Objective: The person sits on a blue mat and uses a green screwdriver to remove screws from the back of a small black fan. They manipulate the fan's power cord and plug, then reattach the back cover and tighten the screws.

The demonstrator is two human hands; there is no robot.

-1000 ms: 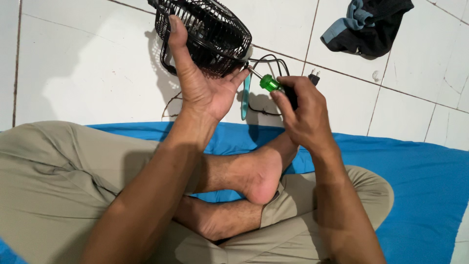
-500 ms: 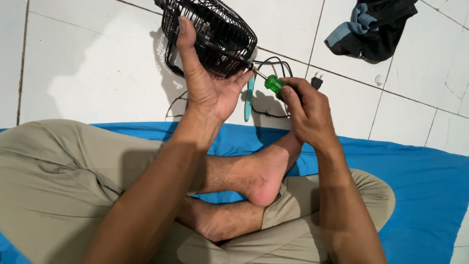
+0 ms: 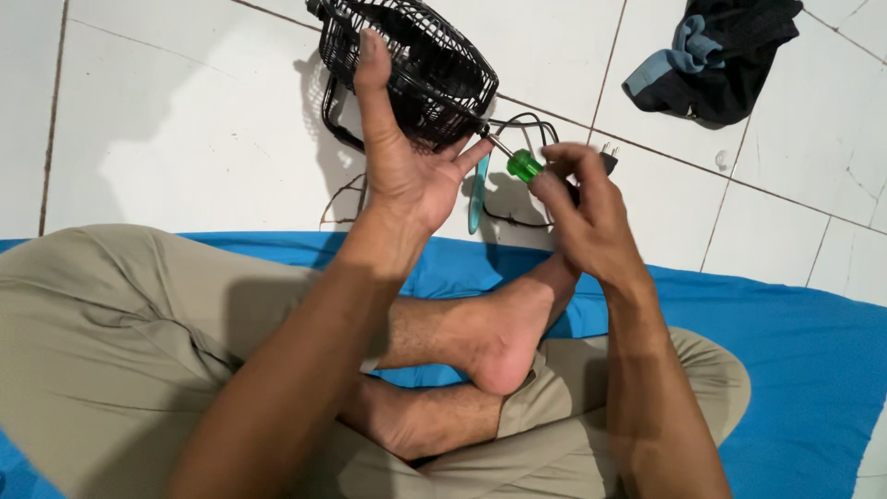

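Head view | small black wire-cage fan (image 3: 407, 65) on white tile floor (image 3: 185, 139) | left hand (image 3: 407, 166) open, palm bracing cage | right hand (image 3: 582, 217) fingers gripping green-handled screwdriver (image 3: 517, 159), tip at cage rim

Fan (image 3: 420, 65): on tiled floor (image 3: 166, 111), ahead of crossed legs. Left hand (image 3: 402, 166) against its grille; right hand (image 3: 587, 222) to its right, screwdriver (image 3: 517, 162) between them. Power cord (image 3: 527, 125) behind screwdriver. Bundled cloth (image 3: 716, 55) far right. Mat (image 3: 795, 351) beneath legs.
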